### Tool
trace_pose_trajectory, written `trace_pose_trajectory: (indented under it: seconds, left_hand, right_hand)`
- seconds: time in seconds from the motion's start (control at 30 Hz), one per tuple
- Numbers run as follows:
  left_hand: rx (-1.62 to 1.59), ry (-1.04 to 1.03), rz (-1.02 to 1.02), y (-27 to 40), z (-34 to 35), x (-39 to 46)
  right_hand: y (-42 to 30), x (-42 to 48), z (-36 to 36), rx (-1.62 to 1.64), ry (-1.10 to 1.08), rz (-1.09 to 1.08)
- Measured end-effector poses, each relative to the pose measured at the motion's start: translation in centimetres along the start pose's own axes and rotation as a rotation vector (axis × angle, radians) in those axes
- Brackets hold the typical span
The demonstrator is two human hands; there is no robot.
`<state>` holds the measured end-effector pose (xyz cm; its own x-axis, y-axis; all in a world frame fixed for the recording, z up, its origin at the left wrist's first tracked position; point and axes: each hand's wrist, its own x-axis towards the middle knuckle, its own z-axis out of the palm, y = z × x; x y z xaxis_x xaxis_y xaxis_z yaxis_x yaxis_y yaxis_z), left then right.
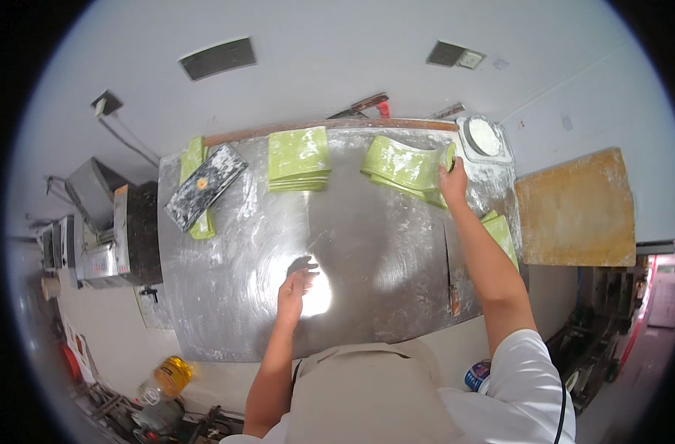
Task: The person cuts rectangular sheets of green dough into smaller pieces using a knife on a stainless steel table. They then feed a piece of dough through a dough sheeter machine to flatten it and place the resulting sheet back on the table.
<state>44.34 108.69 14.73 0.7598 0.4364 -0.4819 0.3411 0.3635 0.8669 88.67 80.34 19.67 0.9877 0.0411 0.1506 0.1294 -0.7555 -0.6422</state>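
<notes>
My right hand grips the raised end of a long, flour-dusted green dough sheet at the back right of the metal table. The sheet's other part lies in folds on the table. My left hand hovers near the middle front, fingers apart and holding nothing, above a bright reflection. Farther back sits a neatly layered stack of green dough sheets. Another green dough piece at the left is partly covered by a dark, floury rectangular slab. Beside my right forearm, more green dough is partly hidden.
A long knife lies at the table's right front. A bowl of white flour occupies the back right corner, and a wooden board adjoins the right edge. Metal equipment borders the left side. A wooden rod runs along the back.
</notes>
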Motion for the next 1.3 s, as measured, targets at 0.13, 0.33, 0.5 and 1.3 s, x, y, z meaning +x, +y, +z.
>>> trace_pose_trajectory:
  seconds: [0.13, 0.33, 0.5, 1.3]
  left_hand:
    - [-0.06, -0.014, -0.062, -2.2, -2.4, -1.4]
    - [-0.411, -0.048, -0.287, -2.0, -2.5, -0.8]
    - [-0.552, -0.043, -0.479, -6.7, -2.3, -1.5]
    - [0.186, -0.106, -0.123, -12.5, 0.2, -5.7]
  right_hand:
    - [-11.6, -5.4, -2.5, 0.227, -0.006, -0.26]
    - [-24.2, -16.4, -6.8, 0.631, -0.274, -0.108]
    - [-22.7, -22.5, -11.7, 0.841, -0.568, 0.216]
    - [-5.1, -37.0, 0.9, 0.141, -0.589, -0.298]
